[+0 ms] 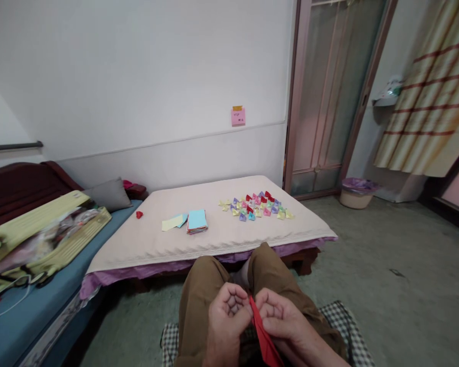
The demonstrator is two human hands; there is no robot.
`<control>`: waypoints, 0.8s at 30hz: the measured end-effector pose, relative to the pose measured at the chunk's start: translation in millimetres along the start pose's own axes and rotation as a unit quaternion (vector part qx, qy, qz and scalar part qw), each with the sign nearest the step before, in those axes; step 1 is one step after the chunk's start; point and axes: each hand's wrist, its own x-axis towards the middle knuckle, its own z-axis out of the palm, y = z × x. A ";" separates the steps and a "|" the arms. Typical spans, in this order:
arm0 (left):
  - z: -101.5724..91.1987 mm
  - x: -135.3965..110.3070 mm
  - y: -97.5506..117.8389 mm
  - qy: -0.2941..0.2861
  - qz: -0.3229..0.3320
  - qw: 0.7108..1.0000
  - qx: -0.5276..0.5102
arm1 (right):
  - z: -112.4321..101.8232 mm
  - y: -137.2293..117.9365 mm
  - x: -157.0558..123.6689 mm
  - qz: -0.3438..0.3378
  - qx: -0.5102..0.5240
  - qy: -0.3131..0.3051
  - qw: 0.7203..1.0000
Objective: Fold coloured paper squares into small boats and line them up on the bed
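Note:
Low in the view, above my lap, a folded sheet of red paper (265, 340) slants down between my two hands. The left hand (231, 311) pinches its upper tip with curled fingers and thumb. My right hand (281, 316) grips the same paper along its right side, thumb pressed against it. On the bed ahead lies a stack of coloured paper (197, 219), light blue on top, beside loose yellow and blue sheets (172, 223). Many small folded paper pieces (252, 205) in several colours are gathered to the right of the stack.
A single red folded piece (139, 214) lies at the left of the cream bed cover (118, 250). Further left, an open yellow suitcase (65, 239) rests on a blue mattress. A lined waste bin (356, 193) stands by the sliding door (332, 102).

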 end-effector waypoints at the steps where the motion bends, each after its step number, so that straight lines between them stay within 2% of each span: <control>1: -0.6 1.0 -1.7 -0.013 -0.017 0.999 -0.026 | 0.0 0.0 0.1 0.001 -0.008 0.001 1.000; 5: -2.2 4.0 -4.8 -0.041 -0.058 0.996 -0.060 | -1.0 0.0 0.3 0.008 -0.038 0.002 0.999; 9: -1.7 5.9 -3.0 -0.021 -0.040 0.999 -0.004 | -2.4 0.1 0.8 0.003 -0.025 0.004 1.000; 12: -2.1 3.8 -2.5 -0.036 -0.042 0.998 -0.004 | -1.4 -1.0 1.3 -0.006 0.011 0.004 1.000; 15: -4.1 0.1 -3.0 -0.060 -0.033 0.996 -0.049 | -2.2 -1.9 1.8 0.001 0.047 -0.017 0.999; 20: -7.3 0.8 -5.8 -0.048 -0.018 0.997 -0.065 | -13.3 1.7 4.0 0.019 0.072 -0.064 0.995; 24: -5.4 1.9 -7.5 -0.060 -0.050 0.992 -0.096 | -16.8 2.5 4.6 0.028 0.064 -0.075 0.995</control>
